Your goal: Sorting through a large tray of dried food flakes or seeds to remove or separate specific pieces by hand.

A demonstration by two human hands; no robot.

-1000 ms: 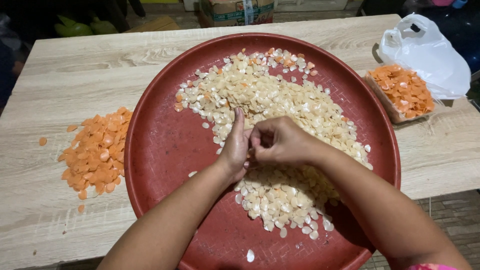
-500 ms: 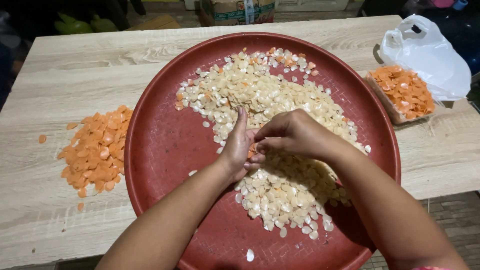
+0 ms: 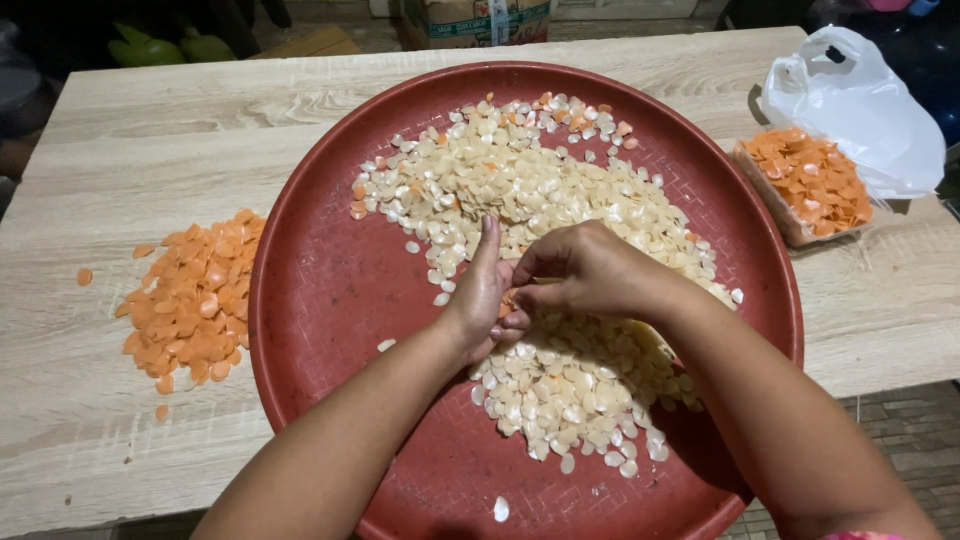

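A big round red tray (image 3: 330, 290) lies on the wooden table and carries a wide band of pale cream seed-like flakes (image 3: 530, 190) with a few orange ones mixed in. My left hand (image 3: 482, 295) rests edge-down in the middle of the tray, palm turned to the right. My right hand (image 3: 585, 270) is curled against it, fingertips pinched at the left palm over some small orange pieces. What the fingers pinch is mostly hidden.
A loose heap of orange flakes (image 3: 195, 300) lies on the table left of the tray. At the right stand a small clear container of orange flakes (image 3: 805, 180) and a white plastic bag (image 3: 850, 100). A cardboard box (image 3: 475, 20) sits beyond the far edge.
My right hand has shifted slightly right and its fingers have curled tighter against the left palm. The left hand has stayed in place.
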